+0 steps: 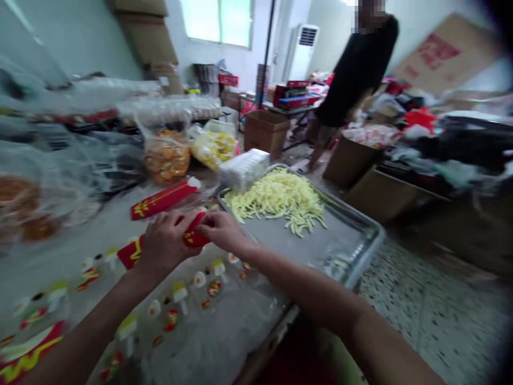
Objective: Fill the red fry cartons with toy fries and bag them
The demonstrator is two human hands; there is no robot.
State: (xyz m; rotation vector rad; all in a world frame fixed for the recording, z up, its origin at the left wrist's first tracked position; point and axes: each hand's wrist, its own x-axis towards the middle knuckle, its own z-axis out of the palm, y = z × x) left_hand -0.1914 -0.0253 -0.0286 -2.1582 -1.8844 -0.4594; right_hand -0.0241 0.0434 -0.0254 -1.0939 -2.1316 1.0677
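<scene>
My left hand (166, 235) is closed round a small red fry carton (194, 235) with yellow print, held above the table. The fingertips of my right hand (224, 230) pinch the carton's right edge. Below my left wrist shows another red and yellow piece (129, 253); whether it belongs to the held carton I cannot tell. Just behind my hands lies a row of nested red cartons (164, 200) with yellow markings. To the right, a heap of pale yellow fry-shaped strips (286, 195) rests in a grey tray (340, 243).
Small clear bags with miniature food pieces (180, 294) lie in rows on the table. Bags of orange pieces (166, 158) and yellow pieces (216, 144) stand behind, near a white stack (244, 168). A person (356, 69) stands beyond, among cardboard boxes (266, 131).
</scene>
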